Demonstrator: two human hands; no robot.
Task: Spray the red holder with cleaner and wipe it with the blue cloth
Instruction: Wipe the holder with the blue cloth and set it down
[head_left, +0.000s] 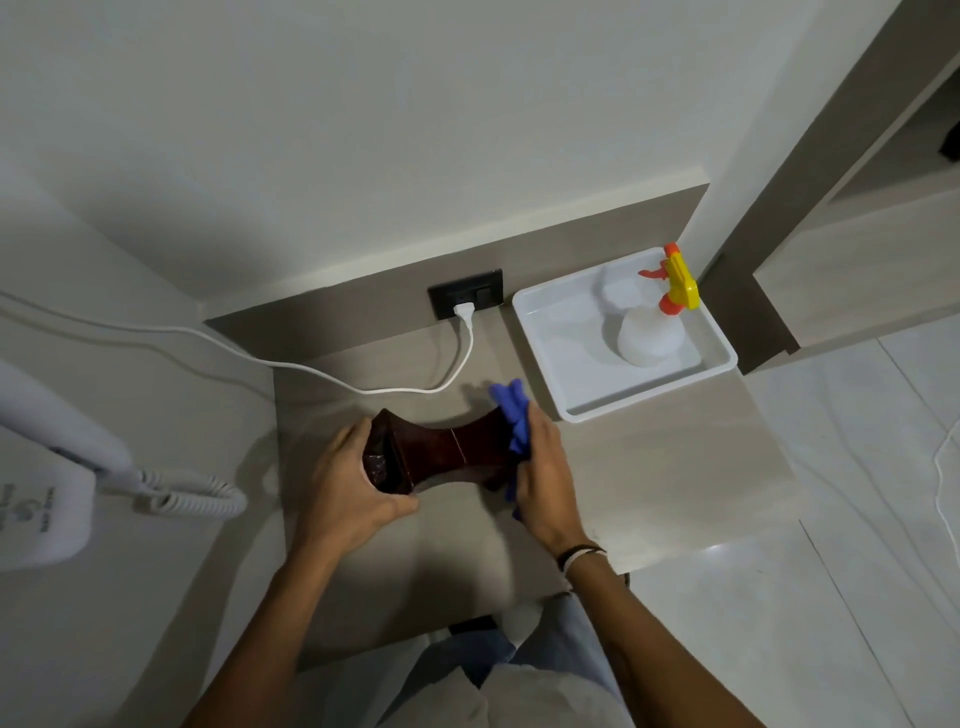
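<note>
Dark red glossy wooden holder (447, 454) lying on its side on the beige desk (649, 467), left hand (348, 488) clamped on its open end, right hand (543, 473) pressing a crumpled blue cloth (511, 415) against the other end, translucent spray bottle (649, 332) standing in a white tray (545, 338) nearby.

The hands cover both ends of the red holder (451, 453), and the right palm hides most of the blue cloth (514, 415).

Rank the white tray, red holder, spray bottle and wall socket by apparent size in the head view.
1. white tray
2. red holder
3. spray bottle; close to the holder, so this order is unsure
4. wall socket
</note>
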